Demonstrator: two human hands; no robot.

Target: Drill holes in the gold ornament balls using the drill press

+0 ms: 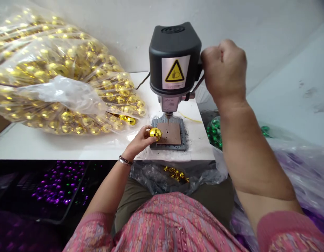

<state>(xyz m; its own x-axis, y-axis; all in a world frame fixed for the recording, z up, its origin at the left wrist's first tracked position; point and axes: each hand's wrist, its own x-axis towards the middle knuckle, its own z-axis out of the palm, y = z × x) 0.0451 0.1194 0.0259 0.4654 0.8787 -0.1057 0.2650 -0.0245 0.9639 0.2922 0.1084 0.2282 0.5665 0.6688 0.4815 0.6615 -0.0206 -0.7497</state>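
A crinkled clear bag (64,92) bulges upper left, beside the smooth black drill (174,42) — my left grip (139,140) pinches a faceted gold ball (155,134) near centre; my right grip (226,70) clenches the lever (199,83).

Purple balls (55,185) lie in a dark container (62,218) at left — green balls (215,133) at right

The ball (155,134) looks mirror-glossy, the drill housing (174,43) matt plastic, the bag (69,87) shiny plastic film.
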